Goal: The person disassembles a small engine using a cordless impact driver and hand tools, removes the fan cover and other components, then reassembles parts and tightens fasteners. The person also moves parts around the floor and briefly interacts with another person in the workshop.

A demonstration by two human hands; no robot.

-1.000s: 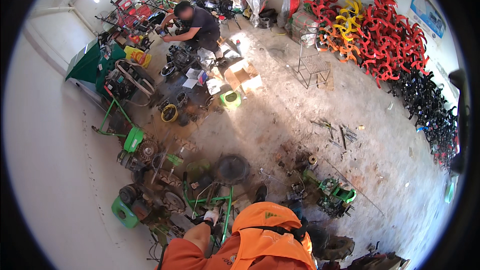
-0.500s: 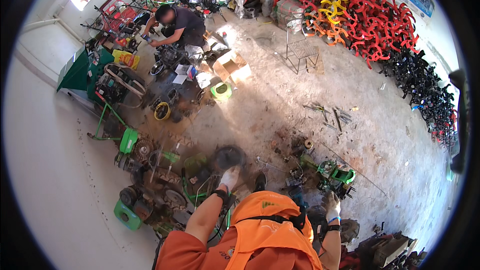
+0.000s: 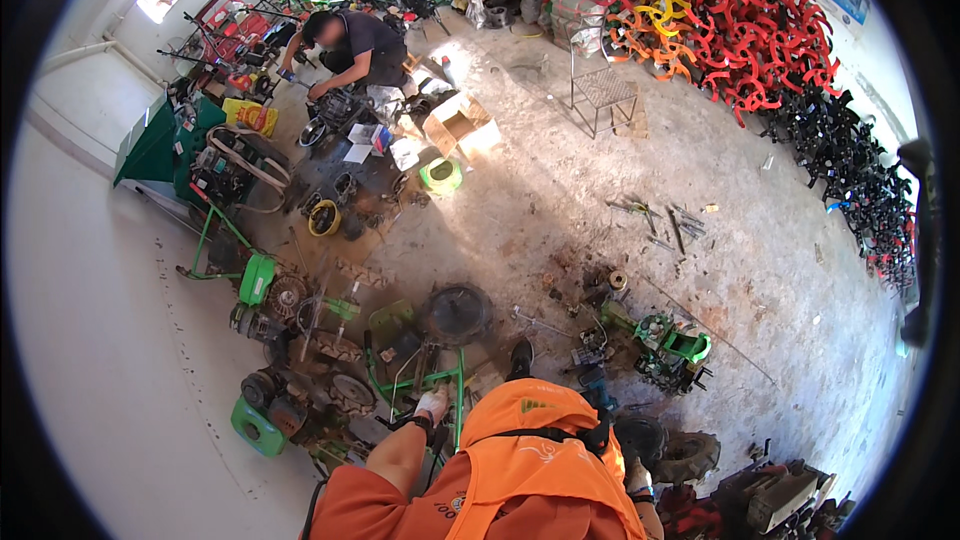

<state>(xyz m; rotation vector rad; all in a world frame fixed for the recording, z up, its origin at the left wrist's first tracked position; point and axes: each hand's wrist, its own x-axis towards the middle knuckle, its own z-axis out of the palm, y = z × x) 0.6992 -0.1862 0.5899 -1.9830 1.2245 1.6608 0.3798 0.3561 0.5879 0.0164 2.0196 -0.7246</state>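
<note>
My left hand (image 3: pixel 433 404), in a pale glove, is low beside a green tubular frame (image 3: pixel 460 380). Its fingers are too small to show whether they grip the frame. Just ahead lies a round black wheel-like disc (image 3: pixel 459 314), apart from the hand. My right hand (image 3: pixel 638 480) is close to my right side, partly hidden by my orange clothing, and its fingers cannot be made out. Near it are dark tyres (image 3: pixel 690 457). Farther forward on the right, a green and black engine unit (image 3: pixel 672 350) rests on the floor.
Machine parts with a green tank (image 3: pixel 258 428) crowd the left. A co-worker (image 3: pixel 360 52) crouches over an engine at the far left, near an open cardboard box (image 3: pixel 460 125). A metal chair (image 3: pixel 603 90) stands near piled red blades (image 3: pixel 760 30). Loose tools (image 3: pixel 675 228) lie mid-floor.
My left hand has drawn back from beside the black disc toward my body and the green frame. My right hand has moved back from near the engine unit to my side.
</note>
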